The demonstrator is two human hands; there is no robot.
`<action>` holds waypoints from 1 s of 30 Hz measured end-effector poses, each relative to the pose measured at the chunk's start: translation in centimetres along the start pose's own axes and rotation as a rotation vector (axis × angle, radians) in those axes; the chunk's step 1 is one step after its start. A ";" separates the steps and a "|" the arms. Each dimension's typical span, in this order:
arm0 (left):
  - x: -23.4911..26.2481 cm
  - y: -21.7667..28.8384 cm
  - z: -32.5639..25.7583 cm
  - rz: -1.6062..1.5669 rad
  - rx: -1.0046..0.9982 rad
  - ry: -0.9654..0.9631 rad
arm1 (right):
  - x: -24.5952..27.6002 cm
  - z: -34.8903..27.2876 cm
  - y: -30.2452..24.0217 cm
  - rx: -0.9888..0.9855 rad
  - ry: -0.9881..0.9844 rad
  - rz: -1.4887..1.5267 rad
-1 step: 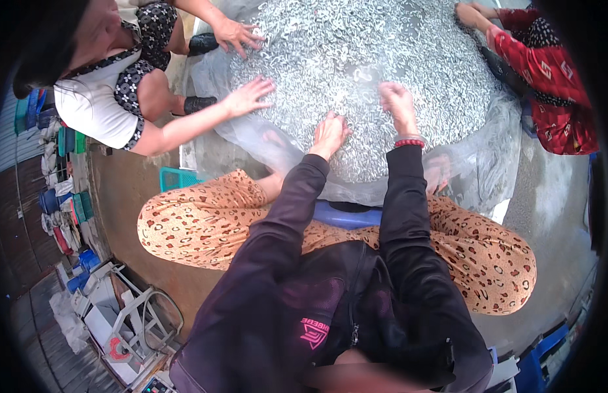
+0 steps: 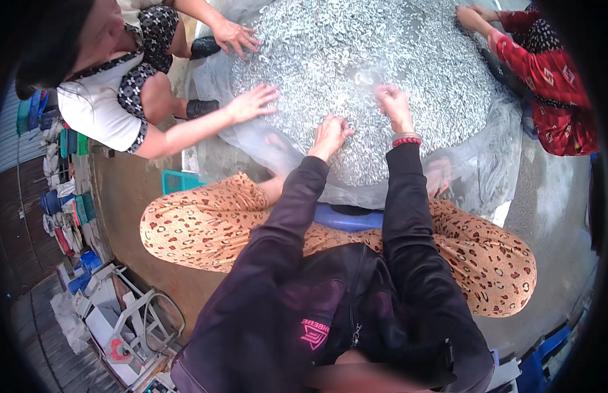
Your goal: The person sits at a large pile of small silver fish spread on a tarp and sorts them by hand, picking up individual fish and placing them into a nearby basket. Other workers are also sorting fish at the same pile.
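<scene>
A wide spread of small silvery-white pieces (image 2: 356, 141), which look like tiny fish, lies on a clear plastic sheet (image 2: 278, 152). My left hand (image 2: 330, 135) rests on the near part of the spread, its fingers bent together among the pieces. Farther to the right, my right hand (image 2: 393, 107), with a red bead bracelet (image 2: 407, 141) at the wrist, is held over the spread with fingertips drawn together. Whatever either hand pinches is too small to make out. Just beyond my right fingertips is a larger pale curled piece (image 2: 365, 78).
At the left, a co-worker's two hands (image 2: 253, 105) lie spread over the pieces. Another person in a red patterned sleeve (image 2: 530, 65) reaches in at the far right. A teal basket (image 2: 179, 181) stands beside my left knee. A metal-framed machine (image 2: 143, 314) is at the lower left.
My right hand has shifted slightly left and nearer to me. The left co-worker's near hand has moved a little to the right. My left hand stays at nearly the same spot.
</scene>
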State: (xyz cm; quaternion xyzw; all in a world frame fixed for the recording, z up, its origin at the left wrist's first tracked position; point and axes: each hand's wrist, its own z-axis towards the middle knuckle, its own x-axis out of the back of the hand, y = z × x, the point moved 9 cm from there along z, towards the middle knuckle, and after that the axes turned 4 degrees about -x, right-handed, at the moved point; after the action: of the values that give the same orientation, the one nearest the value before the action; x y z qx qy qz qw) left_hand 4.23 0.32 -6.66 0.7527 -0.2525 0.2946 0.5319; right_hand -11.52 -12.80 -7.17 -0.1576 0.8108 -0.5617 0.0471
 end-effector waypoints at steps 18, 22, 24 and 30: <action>5.1 1.1 3.2 -2.020 0.188 -0.063 | -1.9 1.9 2.8 -0.129 -0.032 -0.580; 4.8 1.2 4.7 -2.067 0.102 -0.112 | -0.5 3.0 1.7 0.038 0.036 -0.528; 4.2 0.3 5.5 -1.832 0.170 -0.086 | 0.5 3.2 1.5 -0.030 -0.019 -0.404; 5.0 -0.4 7.9 -0.069 0.071 0.069 | 3.0 -0.3 -3.9 0.022 -0.053 0.633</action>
State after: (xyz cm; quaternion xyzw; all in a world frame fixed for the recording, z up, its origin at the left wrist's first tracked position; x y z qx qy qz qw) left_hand 9.39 -7.42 -5.46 0.7688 -0.1972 0.3106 0.5230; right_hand -13.68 -14.74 -3.20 0.0884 0.8119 -0.5236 0.2425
